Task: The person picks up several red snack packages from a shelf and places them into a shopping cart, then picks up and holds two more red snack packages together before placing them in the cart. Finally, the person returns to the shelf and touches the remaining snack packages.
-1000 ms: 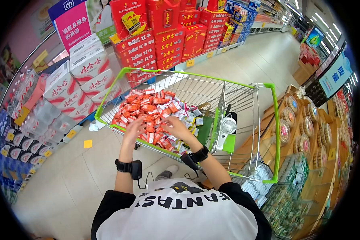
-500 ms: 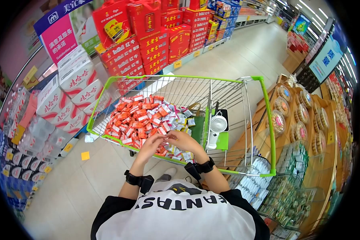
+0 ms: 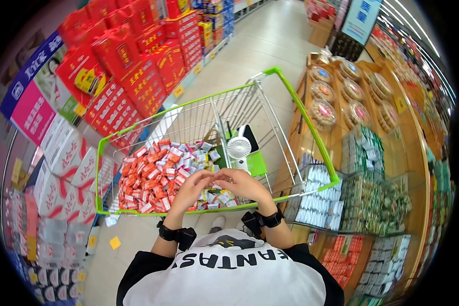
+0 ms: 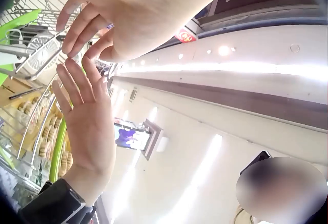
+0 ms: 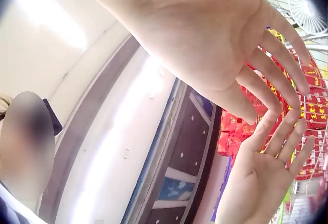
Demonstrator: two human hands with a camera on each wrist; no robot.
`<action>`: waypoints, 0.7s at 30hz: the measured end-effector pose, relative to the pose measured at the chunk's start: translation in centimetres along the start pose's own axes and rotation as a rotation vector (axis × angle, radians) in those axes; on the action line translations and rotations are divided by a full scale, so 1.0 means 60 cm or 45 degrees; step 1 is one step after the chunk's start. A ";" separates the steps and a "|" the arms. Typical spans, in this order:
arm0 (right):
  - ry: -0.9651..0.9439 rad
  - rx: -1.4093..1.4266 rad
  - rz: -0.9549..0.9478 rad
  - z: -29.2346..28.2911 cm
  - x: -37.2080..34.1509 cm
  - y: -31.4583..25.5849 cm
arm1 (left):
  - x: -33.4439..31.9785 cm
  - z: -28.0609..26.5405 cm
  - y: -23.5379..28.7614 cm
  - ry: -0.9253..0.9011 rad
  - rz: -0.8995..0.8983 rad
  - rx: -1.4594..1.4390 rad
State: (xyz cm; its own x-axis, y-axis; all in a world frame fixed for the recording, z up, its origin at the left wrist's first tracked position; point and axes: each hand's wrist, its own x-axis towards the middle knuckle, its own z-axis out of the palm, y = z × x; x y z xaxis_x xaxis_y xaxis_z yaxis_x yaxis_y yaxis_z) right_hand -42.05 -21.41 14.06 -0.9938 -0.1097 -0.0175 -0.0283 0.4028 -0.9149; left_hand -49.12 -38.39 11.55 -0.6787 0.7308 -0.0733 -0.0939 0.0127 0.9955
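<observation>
Pale tiled floor [image 3: 260, 35] ran up the head view's top centre, beside wooden shelving [image 3: 372, 104] at right. A green-rimmed wire trolley [image 3: 311, 126] stood mid-frame, its long axis crossing sideways, handle end rightward; red-and-white wrapped packets [image 3: 148, 178] lay heaped in its left part, pointing every way. The bare left hand [image 3: 191, 187] and right hand [image 3: 246, 184] met at the fingertips, lower centre, holding nothing.

In the left wrist view, both, fingers apart and slightly bent, showed against a cream ceiling [image 4: 246, 126].

In the right wrist view, palms showed bare, right uppermost.
</observation>
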 end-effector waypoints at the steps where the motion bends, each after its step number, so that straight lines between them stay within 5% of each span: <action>1: 0.027 0.062 0.001 -0.004 -0.008 0.005 | 0.007 0.008 0.005 -0.030 0.005 0.034; 21: 0.705 -0.073 0.317 -0.060 -0.217 0.025 | 0.101 0.194 0.012 -0.763 -0.020 0.106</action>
State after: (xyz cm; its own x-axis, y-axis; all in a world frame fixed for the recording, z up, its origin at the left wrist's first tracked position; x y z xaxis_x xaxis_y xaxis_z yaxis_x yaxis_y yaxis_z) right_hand -29.55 -16.10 14.36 -0.8789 0.4771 -0.0019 0.2220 0.4056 -0.8867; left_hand -44.80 -26.01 12.51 -0.1469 0.9870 -0.0653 -0.0266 0.0621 0.9977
